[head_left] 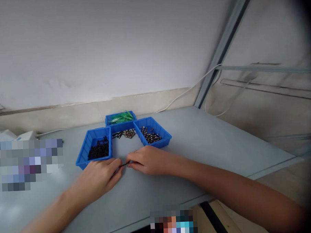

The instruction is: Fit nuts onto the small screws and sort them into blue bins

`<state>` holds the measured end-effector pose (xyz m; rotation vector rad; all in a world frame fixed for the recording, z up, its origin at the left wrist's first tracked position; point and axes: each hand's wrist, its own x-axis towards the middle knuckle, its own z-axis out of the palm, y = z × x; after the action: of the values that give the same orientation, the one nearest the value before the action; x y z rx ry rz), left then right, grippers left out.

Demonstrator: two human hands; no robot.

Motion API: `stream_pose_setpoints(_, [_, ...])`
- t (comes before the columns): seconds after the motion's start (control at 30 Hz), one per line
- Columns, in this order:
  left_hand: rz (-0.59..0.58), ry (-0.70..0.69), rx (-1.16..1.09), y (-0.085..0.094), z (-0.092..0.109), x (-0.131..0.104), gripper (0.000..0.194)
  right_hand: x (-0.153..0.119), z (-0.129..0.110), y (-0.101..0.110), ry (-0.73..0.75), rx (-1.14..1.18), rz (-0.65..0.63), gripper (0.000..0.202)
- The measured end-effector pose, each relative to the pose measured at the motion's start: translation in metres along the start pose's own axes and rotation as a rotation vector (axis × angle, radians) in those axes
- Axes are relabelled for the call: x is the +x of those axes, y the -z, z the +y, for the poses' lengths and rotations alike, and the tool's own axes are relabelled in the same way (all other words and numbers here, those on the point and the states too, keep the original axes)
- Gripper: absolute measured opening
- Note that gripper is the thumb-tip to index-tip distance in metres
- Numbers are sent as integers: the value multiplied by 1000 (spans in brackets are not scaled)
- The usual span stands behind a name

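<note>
Thin dark piece (125, 164) sits between the two hands, spanning the gap. Left hand (102, 172): narrow pinch on its left end, thumb and fingers nearly closed. Right hand (147, 160): narrow pinch at its right end; exact contact hidden by fingers.

Left hand overlaps near corner of left blue bin (91, 140); can't tell if touching. Open grey table (192, 128) between forearms, down to front edge. Right hand just in front of right blue bin (163, 142); wide bare surface further right, out to the table's right edge and metal post (224, 38).

Left bin: black slim pieces (99, 150), heaped toward near right side. Middle: rear blue bin (122, 125), green strips or bags (122, 117), too blurry to say. In front of it, on table between side bins: dark bits (117, 134) left, small shiny parts (129, 133) right. Right bin: loose metallic pieces (151, 135), mostly near side.
</note>
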<state>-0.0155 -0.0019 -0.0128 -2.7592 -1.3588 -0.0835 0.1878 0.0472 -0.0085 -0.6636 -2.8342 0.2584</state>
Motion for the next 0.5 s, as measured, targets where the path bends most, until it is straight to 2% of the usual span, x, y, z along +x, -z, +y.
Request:
stream_pose_setpoints(0.17, [70, -91, -35, 3, 3, 0, 30, 1, 0, -1, 10, -13, -42, 15])
stream_pose_setpoints(0.4, [150, -140, -48, 2, 3, -1, 30, 4, -8, 0, 19, -1, -79, 20])
stream_pose_setpoints(0.5, [142, -123, -34, 1, 2, -1, 30, 3, -8, 2, -5, -16, -85, 19])
